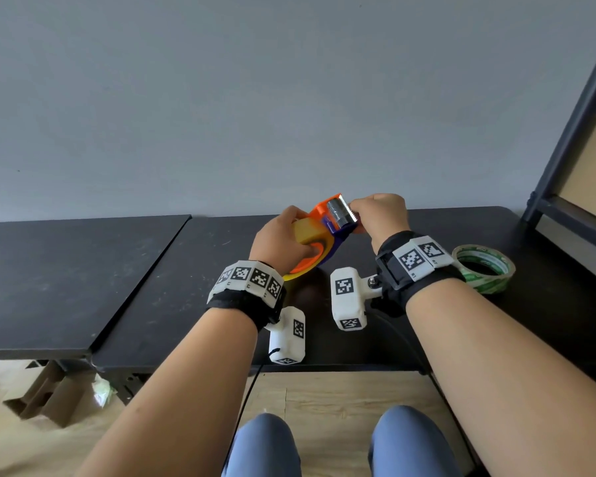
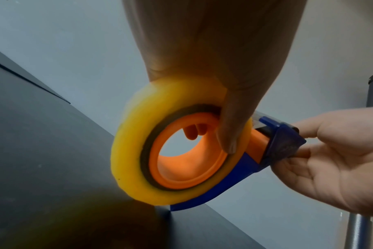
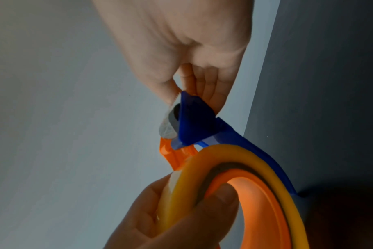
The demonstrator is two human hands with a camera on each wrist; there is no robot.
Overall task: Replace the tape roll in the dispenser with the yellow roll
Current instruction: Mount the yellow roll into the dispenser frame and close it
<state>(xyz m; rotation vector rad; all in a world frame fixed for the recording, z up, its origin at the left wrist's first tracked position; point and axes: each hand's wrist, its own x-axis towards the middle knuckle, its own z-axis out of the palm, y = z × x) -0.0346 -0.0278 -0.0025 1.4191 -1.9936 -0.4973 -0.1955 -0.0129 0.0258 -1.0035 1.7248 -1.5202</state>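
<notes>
Both forearms reached forward over the dark bench (image 1: 145, 270), meeting near its far edge. The left hand (image 1: 283, 242) gripped the yellow roll (image 2: 138, 134), thumb hooked into the orange hub and fingers (image 2: 194, 133) curled behind, showing through its hole. The roll sat on the orange-and-blue dispenser (image 1: 327, 228), held tilted just above the bench. The right hand (image 1: 379, 211), knuckles up, had its fingers (image 3: 211, 87) and thumb clamped on the dispenser's cutter end. A green-printed tape roll (image 1: 484, 268) lay flat beside the right wrist, toward the bench's right edge.
</notes>
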